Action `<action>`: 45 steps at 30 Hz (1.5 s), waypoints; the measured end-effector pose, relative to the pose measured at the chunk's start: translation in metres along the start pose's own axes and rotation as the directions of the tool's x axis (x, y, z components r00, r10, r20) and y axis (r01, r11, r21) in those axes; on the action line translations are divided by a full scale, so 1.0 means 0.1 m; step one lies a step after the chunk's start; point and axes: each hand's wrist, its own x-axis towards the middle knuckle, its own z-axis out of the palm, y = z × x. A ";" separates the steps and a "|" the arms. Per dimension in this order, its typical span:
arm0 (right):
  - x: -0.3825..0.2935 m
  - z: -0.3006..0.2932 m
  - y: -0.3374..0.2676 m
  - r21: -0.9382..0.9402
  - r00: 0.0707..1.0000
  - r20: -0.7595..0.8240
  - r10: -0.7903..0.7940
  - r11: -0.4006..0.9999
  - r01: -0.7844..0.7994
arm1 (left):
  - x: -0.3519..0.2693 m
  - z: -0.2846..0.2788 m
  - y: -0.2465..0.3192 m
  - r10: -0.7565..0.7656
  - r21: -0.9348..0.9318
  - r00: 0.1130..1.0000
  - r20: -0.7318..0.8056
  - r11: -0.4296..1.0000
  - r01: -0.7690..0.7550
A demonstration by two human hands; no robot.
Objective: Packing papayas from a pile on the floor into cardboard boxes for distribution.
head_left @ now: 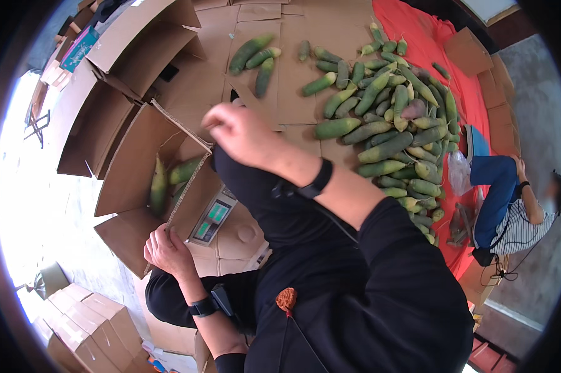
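My left hand (168,252) grips the near corner edge of an open cardboard box (131,163), fingers curled over the rim. Inside the box lie several green radishes (158,186), partly hidden by its walls. A digital scale (211,221) with lit green displays shows beside the box, which seems to rest on it; the platform is hidden. My right hand (238,133) is above my bent knee, near the box's far corner. It is blurred, its fingers bent, and I see nothing in it.
A large heap of green radishes (385,144) lies to the right on flattened cardboard and red sheeting (467,102). Several loose radishes (264,77) lie ahead. Empty open boxes (94,121) stand at left; closed cartons (94,321) are lower left. Another person (518,205) sits at far right.
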 end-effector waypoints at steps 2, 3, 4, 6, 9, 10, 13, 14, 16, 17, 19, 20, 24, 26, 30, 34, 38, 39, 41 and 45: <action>-0.15 -0.31 0.33 -0.033 0.995 -0.038 0.091 0.995 -0.092 | -0.04 -0.07 -0.06 -0.008 0.033 1.000 0.004 0.999 0.008; -0.31 -0.60 0.53 -0.105 0.981 -0.082 0.174 0.978 -0.182 | -0.01 0.04 -0.01 0.008 0.015 1.000 0.011 1.000 -0.009; -0.42 -0.68 0.67 -0.195 0.974 -0.099 0.205 0.956 -0.221 | -0.04 -0.06 -0.08 -0.003 0.046 1.000 0.012 0.999 0.002; -0.85 -1.13 1.11 -0.414 0.938 -0.140 0.316 0.842 -0.345 | -0.01 0.05 -0.01 0.009 0.052 1.000 0.020 0.999 -0.010; -1.62 -1.57 1.72 -0.552 0.781 -0.191 0.595 0.593 -0.587 | -0.01 0.03 -0.02 -0.006 0.061 0.999 0.047 0.998 0.003; -1.94 -1.71 1.91 -0.591 0.739 -0.191 0.646 0.525 -0.612 | -0.02 0.02 -0.03 -0.007 0.070 0.999 0.049 0.998 0.004; -2.69 -2.03 2.20 -0.756 0.573 -0.093 0.814 0.316 -0.572 | -0.03 -0.01 -0.06 -0.008 0.093 0.999 0.052 0.996 0.003; -2.98 -2.12 2.28 -0.756 0.540 -0.115 0.834 0.279 -0.592 | -0.02 0.01 -0.05 -0.001 0.092 0.998 0.059 0.996 -0.004; -3.49 -2.12 2.43 -0.716 0.450 -0.223 0.865 0.168 -0.678 | -0.03 0.01 -0.06 0.002 0.082 0.999 0.053 0.997 -0.007; -3.71 -2.08 2.50 -0.666 0.385 -0.309 0.870 0.091 -0.740 | -0.03 0.01 -0.06 0.007 0.082 0.998 0.059 0.997 -0.012; -4.05 -2.08 2.55 -0.713 0.293 -0.111 0.950 0.129 -0.689 | -0.01 0.04 -0.02 0.000 0.054 0.999 0.053 0.999 -0.003; -4.15 -2.07 2.60 -0.894 0.273 0.144 0.951 0.243 -0.375 | 0.00 0.06 0.02 0.001 0.046 0.999 0.046 0.999 -0.003; -4.04 -1.53 2.37 0.331 -0.420 -0.073 0.904 -0.376 -0.866 | -0.03 -0.03 -0.03 -0.032 0.093 0.997 0.073 0.995 0.025; -4.08 -1.49 2.43 0.534 -0.507 -0.029 0.861 -0.415 -0.736 | -0.02 0.01 -0.01 -0.042 0.077 0.995 0.091 0.996 0.035; -3.91 -1.41 2.44 0.696 -0.570 -0.062 0.819 -0.374 -0.613 | -0.01 0.02 -0.04 -0.046 0.047 0.993 0.112 0.998 0.041; -3.85 -1.35 2.55 0.816 -0.570 -0.083 0.817 -0.273 -0.510 | -0.01 0.00 -0.07 -0.067 0.030 0.992 0.110 0.997 0.064; -3.90 -1.31 2.68 0.858 -0.515 -0.068 0.854 -0.214 -0.468 | 0.00 0.01 -0.08 -0.055 0.014 0.993 0.106 0.998 0.054; -3.89 -1.27 2.67 0.836 -0.543 -0.120 0.831 -0.210 -0.506 | -0.01 0.00 -0.08 -0.050 0.018 0.992 0.111 0.999 0.049; -3.85 -1.24 2.70 0.813 -0.566 -0.176 0.805 -0.205 -0.545 | -0.01 0.01 -0.07 -0.047 0.019 0.992 0.116 0.999 0.045; -3.71 -1.25 2.64 0.889 -0.556 -0.091 0.826 -0.185 -0.420 | 0.01 0.03 -0.05 -0.053 0.005 0.991 0.120 0.999 0.053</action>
